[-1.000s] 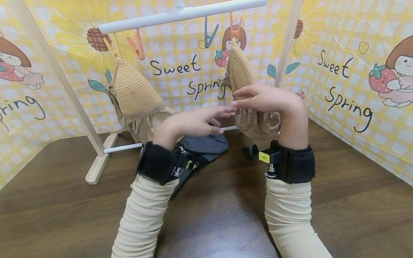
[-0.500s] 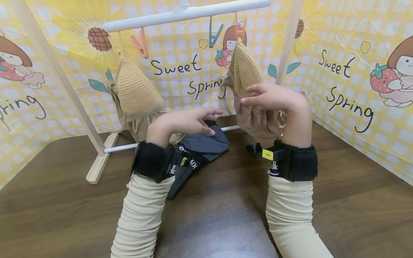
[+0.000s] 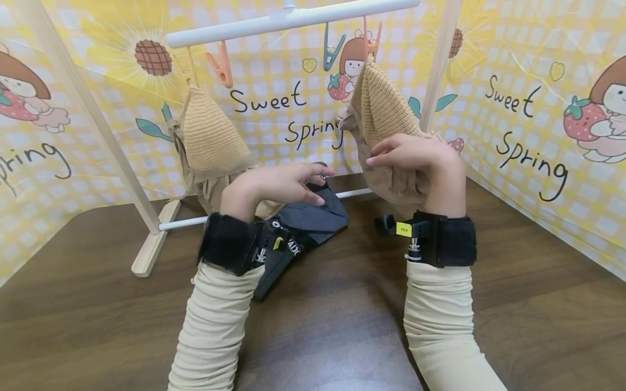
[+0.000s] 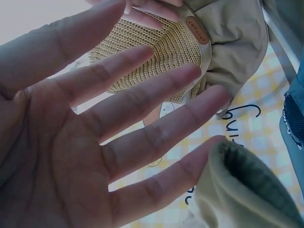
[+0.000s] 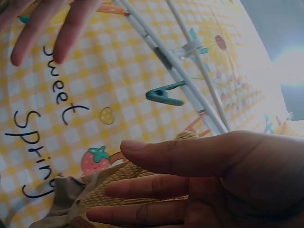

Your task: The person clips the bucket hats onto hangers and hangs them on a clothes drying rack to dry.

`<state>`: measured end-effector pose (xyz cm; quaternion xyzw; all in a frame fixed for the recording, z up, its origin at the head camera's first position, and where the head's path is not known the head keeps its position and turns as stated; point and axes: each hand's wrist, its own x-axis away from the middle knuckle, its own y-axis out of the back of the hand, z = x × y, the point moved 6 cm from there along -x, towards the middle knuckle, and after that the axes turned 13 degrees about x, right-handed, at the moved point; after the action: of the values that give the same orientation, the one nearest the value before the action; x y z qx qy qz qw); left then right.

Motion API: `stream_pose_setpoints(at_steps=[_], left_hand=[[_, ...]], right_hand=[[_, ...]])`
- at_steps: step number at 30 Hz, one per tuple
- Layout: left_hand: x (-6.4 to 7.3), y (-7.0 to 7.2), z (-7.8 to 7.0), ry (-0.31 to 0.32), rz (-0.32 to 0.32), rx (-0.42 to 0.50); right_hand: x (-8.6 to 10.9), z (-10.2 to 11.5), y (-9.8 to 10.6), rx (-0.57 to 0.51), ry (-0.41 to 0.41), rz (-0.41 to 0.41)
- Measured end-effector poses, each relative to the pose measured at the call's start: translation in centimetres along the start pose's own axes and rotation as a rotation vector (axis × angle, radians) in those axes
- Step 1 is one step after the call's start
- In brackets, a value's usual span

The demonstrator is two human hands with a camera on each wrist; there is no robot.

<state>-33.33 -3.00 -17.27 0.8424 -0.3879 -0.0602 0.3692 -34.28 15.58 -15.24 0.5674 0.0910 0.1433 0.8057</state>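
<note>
Two sun hats with woven straw crowns and beige cloth brims hang by clothespins from a white bar [image 3: 293, 20]. My right hand [image 3: 415, 155] is at the right hat [image 3: 388, 103], fingers straight and overlapping the lower crown and brim. In the right wrist view its thumb [image 5: 161, 154] stands apart from the fingers, with the straw behind them. My left hand [image 3: 274, 187] hovers in front of the left hat [image 3: 212, 130], palm toward the middle, fingers spread and holding nothing. A brown label [image 4: 197, 29] shows on a hat in the left wrist view.
A dark grey cap [image 3: 315, 217] lies on the wooden table [image 3: 337, 326] behind my left wrist. An orange clothespin [image 3: 221, 65] and a teal one [image 3: 333, 51] hang bare between the hats. Wooden posts [image 3: 93, 114] and a low white rod [image 3: 183, 223] belong to the rack.
The white bar, clothespins and hats have shifted a little to the right. My left hand has drawn back left from the right hat; my right hand has moved slightly right, then lower.
</note>
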Motion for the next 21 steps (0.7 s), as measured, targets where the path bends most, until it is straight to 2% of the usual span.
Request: stream_pose_setpoints(at_steps=[8,21], left_hand=[[-0.1,-0.1,-0.1,0.032,-0.001,0.010],[-0.3,-0.3,-0.2,0.020,-0.005,-0.006]], right_hand=[[-1.4,-0.2,-1.4,-0.030,-0.003,0.101],[-3.5,-0.2,-3.2,-0.087,0.013,0.238]])
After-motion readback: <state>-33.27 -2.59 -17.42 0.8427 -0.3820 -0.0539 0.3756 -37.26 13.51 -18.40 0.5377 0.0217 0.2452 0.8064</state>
